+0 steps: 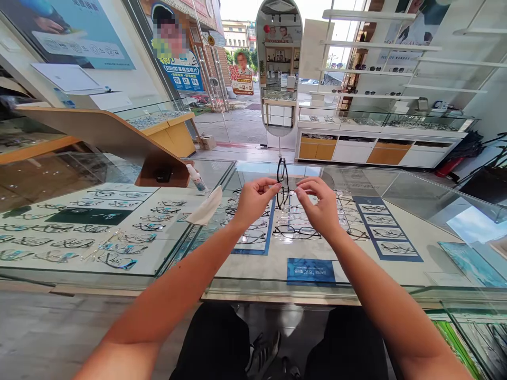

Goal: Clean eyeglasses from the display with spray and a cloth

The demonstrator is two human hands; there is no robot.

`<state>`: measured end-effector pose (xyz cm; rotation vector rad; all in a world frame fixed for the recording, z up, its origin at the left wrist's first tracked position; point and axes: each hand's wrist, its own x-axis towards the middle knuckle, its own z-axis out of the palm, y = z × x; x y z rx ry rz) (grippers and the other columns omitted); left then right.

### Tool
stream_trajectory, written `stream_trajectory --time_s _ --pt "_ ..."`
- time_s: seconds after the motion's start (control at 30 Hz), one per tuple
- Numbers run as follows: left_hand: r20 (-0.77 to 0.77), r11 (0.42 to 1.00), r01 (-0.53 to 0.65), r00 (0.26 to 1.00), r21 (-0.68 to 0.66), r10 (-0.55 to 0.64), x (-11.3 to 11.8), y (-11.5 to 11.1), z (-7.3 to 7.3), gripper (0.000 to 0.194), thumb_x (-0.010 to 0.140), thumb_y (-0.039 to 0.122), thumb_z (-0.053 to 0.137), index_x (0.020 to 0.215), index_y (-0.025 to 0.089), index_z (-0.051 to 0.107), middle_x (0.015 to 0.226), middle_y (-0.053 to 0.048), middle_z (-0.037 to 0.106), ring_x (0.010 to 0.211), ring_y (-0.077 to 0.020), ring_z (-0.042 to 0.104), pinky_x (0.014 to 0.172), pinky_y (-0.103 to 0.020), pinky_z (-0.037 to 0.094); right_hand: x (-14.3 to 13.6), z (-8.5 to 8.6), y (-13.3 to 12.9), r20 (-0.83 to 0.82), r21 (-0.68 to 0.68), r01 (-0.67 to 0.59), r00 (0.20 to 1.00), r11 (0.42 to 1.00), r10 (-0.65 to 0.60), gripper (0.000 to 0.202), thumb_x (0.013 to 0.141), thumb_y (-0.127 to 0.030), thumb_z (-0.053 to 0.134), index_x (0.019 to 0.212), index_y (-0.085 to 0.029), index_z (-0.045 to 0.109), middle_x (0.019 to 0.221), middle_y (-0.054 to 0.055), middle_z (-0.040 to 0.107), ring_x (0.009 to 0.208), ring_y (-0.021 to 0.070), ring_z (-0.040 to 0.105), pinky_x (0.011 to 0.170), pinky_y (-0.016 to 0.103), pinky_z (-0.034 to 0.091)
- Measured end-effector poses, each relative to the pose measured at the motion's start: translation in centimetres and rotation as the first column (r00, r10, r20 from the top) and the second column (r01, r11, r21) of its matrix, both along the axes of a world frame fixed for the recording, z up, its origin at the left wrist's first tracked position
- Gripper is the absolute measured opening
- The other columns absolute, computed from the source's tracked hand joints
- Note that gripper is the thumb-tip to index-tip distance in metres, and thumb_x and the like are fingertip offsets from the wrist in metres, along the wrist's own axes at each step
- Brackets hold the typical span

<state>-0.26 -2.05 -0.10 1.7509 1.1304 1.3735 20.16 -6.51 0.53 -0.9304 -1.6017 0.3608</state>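
Note:
A pair of dark-framed eyeglasses (282,168) is held up above the glass counter, turned on end so one lens sits over the other. My left hand (257,200) pinches the frame near its middle between thumb and fingers. On the other side, my right hand (320,206) is closed, thumb and fingertips together at what looks like a temple arm; the exact contact is hard to see. Below my hands, more eyeglasses (297,232) lie in rows in the display case. A pale cloth (206,207) lies on the counter left of my left hand.
A white spray bottle (197,178) stands beside a brown slanted stand (164,171) at left. The glass counter (253,279) spans in front of my legs. A blue card (311,271) lies near its front edge. An oval mirror (279,119) stands beyond the counter.

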Motion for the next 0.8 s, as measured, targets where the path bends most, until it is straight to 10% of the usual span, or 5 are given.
stream_trajectory --time_s 0.13,0.3,0.4,0.8 --pt "-0.487 0.986 0.083 0.873 0.143 -0.003 0.4 2.2 3.4 0.026 0.096 0.045 0.067 0.092 0.022 0.076 0.057 0.004 0.05 0.056 -0.0148 0.046 0.059 -0.031 0.035 4.1 0.5 2.6 -0.256 -0.11 0.257 0.926 0.96 -0.277 0.066 0.096 -0.058 0.067 0.058 -0.027 0.023 0.055 -0.006 0.022 0.053 0.0127 0.024 0.052 0.032 0.029" --pt "-0.919 0.982 0.182 0.392 0.042 -0.033 3.2 4.8 5.6 0.019 0.094 0.034 0.066 0.101 0.025 0.081 0.084 -0.003 0.075 0.08 -0.0214 0.066 0.069 -0.031 0.04 7.5 -0.7 5.5 -0.334 -0.206 0.221 0.9 0.953 -0.281 0.072 0.09 -0.07 0.068 0.055 -0.029 0.021 0.053 -0.006 0.017 0.052 0.0116 0.015 0.05 0.033 0.015" --pt "-0.97 0.982 0.185 0.233 -0.03 -0.073 4.8 5.9 4.8 0.021 0.092 0.032 0.067 0.104 0.026 0.082 0.096 -0.006 0.079 0.09 -0.0247 0.069 0.074 -0.031 0.043 7.9 -1.4 6.3 -0.342 -0.211 0.194 0.903 0.958 -0.259 0.072 0.089 -0.068 0.071 0.054 -0.029 0.021 0.054 -0.006 0.017 0.054 0.0114 0.014 0.051 0.034 0.014" --pt "-0.976 0.967 0.205 0.128 -0.148 -0.176 6.8 8.4 2.1 0.023 0.085 0.033 0.071 0.102 0.028 0.085 0.101 -0.006 0.082 0.092 -0.0247 0.072 0.082 -0.032 0.049 7.2 -1.2 6.4 -0.312 -0.21 0.109 0.934 0.972 -0.172 0.066 0.094 -0.049 0.068 0.052 -0.027 0.023 0.056 -0.006 0.018 0.056 0.0114 0.015 0.058 0.034 0.017"
